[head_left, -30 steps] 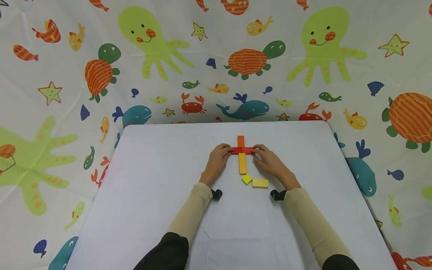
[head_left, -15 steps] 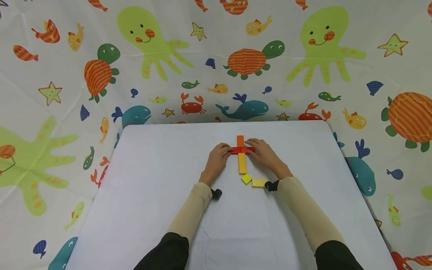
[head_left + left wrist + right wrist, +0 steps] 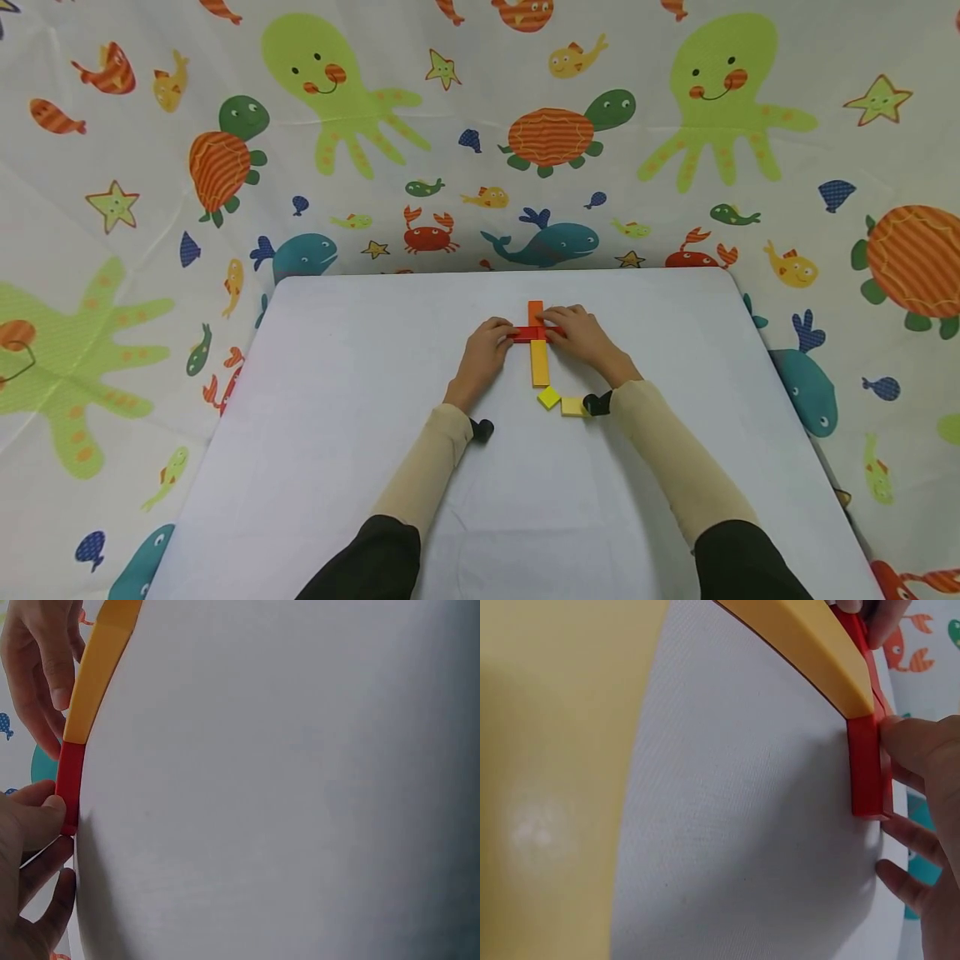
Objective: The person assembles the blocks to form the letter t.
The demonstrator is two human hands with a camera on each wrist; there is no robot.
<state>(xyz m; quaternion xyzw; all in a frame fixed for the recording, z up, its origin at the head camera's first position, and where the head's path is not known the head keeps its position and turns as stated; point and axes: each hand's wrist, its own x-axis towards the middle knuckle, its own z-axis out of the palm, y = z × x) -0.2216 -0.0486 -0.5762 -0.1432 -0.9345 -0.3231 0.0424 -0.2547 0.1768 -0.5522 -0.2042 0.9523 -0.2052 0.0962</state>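
Observation:
Two red blocks lie end to end in the head view, forming a crossbar. My left hand pinches the left red block near its outer end, thumb on the near side. The right red block is between the thumb and fingers of my right hand, which partly covers it from above. Behind the crossbar stands an orange block, its right edge close to my right fingertips. An amber-yellow block runs from the crossbar toward me.
A small lime-yellow block sits turned diagonally below the amber one. Next to it lies a pale yellow block, partly hidden by the black right wrist camera. All rest on a white table, before a sea-animal cloth.
My right hand has moved left and slightly away from me along the right red block, toward the orange block. The wrist camera now overlaps the pale yellow block. My left hand stays put.

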